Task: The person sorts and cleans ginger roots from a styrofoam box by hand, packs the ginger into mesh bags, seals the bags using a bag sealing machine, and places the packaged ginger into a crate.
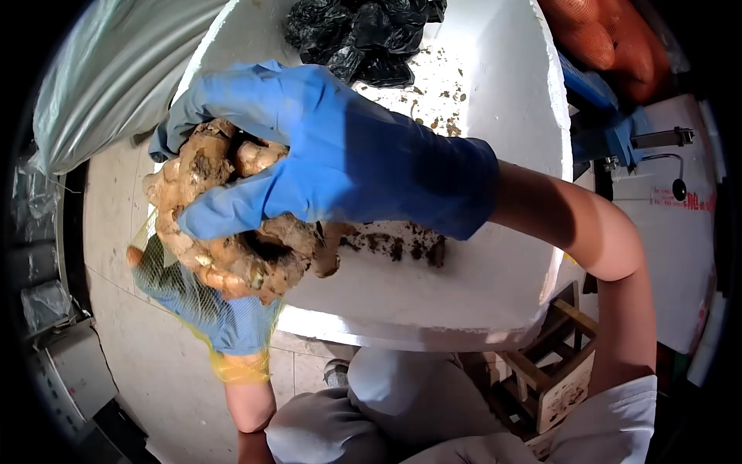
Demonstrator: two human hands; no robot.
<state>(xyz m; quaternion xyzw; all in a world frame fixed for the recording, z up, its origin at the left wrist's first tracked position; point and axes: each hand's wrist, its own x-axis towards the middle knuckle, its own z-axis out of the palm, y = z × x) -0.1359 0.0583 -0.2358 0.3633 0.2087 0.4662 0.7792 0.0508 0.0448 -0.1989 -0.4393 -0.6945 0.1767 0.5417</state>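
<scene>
My right hand (301,147), in a blue rubber glove, is wrapped round a large knobbly ginger root (224,255) and holds it up at the left edge of a white foam box (495,301). Lower and to the left, my left hand (232,313), also in a blue glove, is inside a yellow mesh bag (247,367). The ginger partly covers this hand, and its fingers are hard to make out through the mesh. Black plastic bags (363,35) and brown dirt crumbs lie in the box.
Clear plastic sheeting (116,85) hangs at the upper left. Orange mesh sacks (610,39) are at the upper right, with a blue metal device (618,143) below them. A wooden stool (553,371) stands at the lower right, beside my knees.
</scene>
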